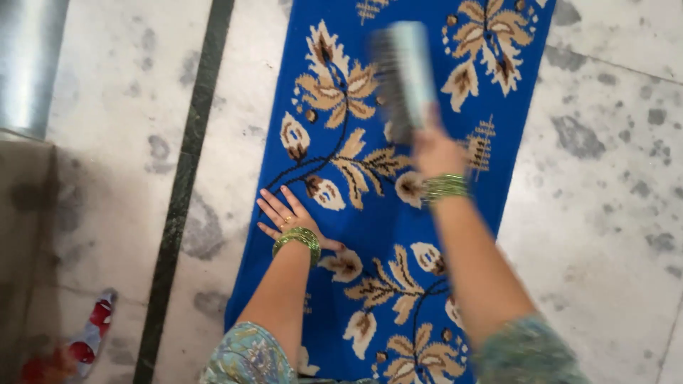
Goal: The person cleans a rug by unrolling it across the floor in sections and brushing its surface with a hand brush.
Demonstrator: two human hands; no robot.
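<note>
A long blue rug (398,213) with beige and brown leaf patterns lies on the pale stone floor. My left hand (288,217) rests flat on the rug near its left edge, fingers spread, a green bangle stack at the wrist. My right hand (435,149) is closed around the handle of a light teal scrub brush (404,75) with dark bristles. The brush is blurred and sits over the rug's upper middle. Green bangles also ring my right wrist.
A dark stone strip (186,171) runs down the floor left of the rug. A shiny metal surface (28,64) stands at the top left. A red and white cloth scrap (89,338) lies at the bottom left.
</note>
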